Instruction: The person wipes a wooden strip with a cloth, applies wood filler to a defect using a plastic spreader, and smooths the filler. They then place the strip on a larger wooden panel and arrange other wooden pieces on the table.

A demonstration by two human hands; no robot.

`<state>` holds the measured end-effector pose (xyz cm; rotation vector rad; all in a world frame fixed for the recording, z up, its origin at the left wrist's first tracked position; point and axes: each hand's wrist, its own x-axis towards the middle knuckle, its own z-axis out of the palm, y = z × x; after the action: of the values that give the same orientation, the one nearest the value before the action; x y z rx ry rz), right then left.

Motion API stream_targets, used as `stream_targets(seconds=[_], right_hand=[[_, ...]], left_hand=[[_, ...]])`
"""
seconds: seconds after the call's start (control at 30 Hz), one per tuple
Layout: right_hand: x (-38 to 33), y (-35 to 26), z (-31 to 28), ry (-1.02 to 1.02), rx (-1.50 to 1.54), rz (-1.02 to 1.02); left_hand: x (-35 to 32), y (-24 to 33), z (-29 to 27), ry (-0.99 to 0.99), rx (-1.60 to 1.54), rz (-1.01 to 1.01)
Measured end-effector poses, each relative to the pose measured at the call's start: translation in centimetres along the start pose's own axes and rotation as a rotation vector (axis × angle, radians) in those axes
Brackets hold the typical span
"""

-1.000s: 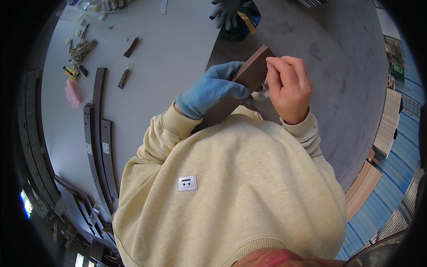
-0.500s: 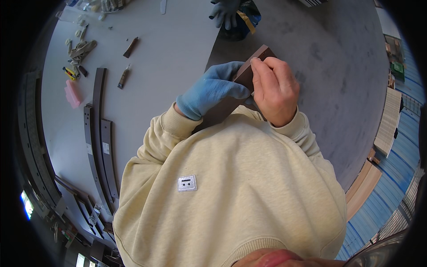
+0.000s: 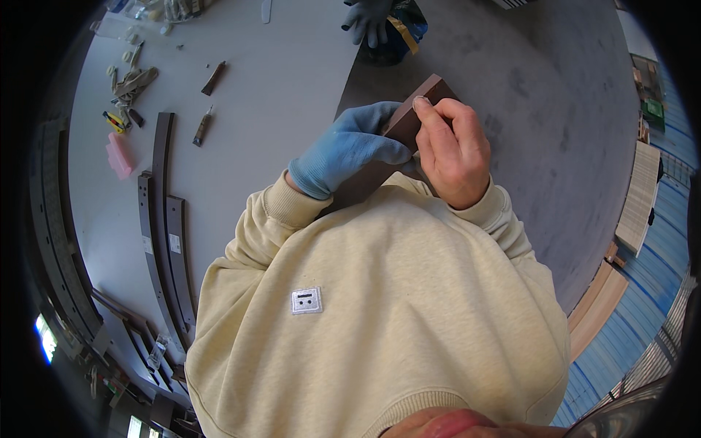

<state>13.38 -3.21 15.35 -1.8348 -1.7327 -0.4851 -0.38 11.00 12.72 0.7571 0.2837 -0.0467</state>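
Note:
My left hand [image 3: 347, 150], in a blue knitted work glove, is closed around a dark brown board [image 3: 403, 125] held at a slant in front of my chest. Its lower part runs behind the glove and sleeve. My right hand [image 3: 456, 150] is bare, its fingers curled and fingertips pressed on the board's upper edge near the end. Whether anything small sits under those fingertips is hidden.
On the pale table [image 3: 270, 80] at left lie two small tubes [image 3: 214, 78], a yellow cutter [image 3: 115, 120], a pink piece [image 3: 119, 155] and several long dark strips [image 3: 162, 212]. A grey-blue glove [image 3: 369, 22] rests beside a dark blue bag [image 3: 394, 44] at the far side.
My right fingertips have shifted slightly along the board's edge, and the right hand has tilted a little. The left hand and the board stay almost where they were.

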Motion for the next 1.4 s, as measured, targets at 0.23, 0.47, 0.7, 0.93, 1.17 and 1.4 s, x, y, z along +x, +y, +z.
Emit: stream_targets(seconds=[0.23,0.47,0.7,0.93,1.17,1.4], right_hand=[[-0.3,0.2,-0.2,0.020,0.006,-0.005],[-0.3,0.4,-0.5,0.023,0.004,-0.016],[-0.5,0.8,-0.8,0.023,0.006,-0.021],[-0.3,1.3,-0.9,0.018,-0.005,-0.024],[-0.4,1.5,-0.8,0.010,-0.001,-0.021],[0.3,5.9,-2.1,0.144,-0.273,0.112]], left_hand=[[-0.1,0.1,0.2,-0.001,-0.003,-0.022],[-0.1,0.1,0.6,0.027,0.034,-0.028],[-0.3,0.3,0.7,0.015,0.020,-0.039],[-0.3,0.5,0.7,0.009,0.010,-0.040],[-0.2,0.6,0.3,0.042,0.102,-0.045],[-0.1,0.5,-0.3,0.009,0.024,-0.024]])
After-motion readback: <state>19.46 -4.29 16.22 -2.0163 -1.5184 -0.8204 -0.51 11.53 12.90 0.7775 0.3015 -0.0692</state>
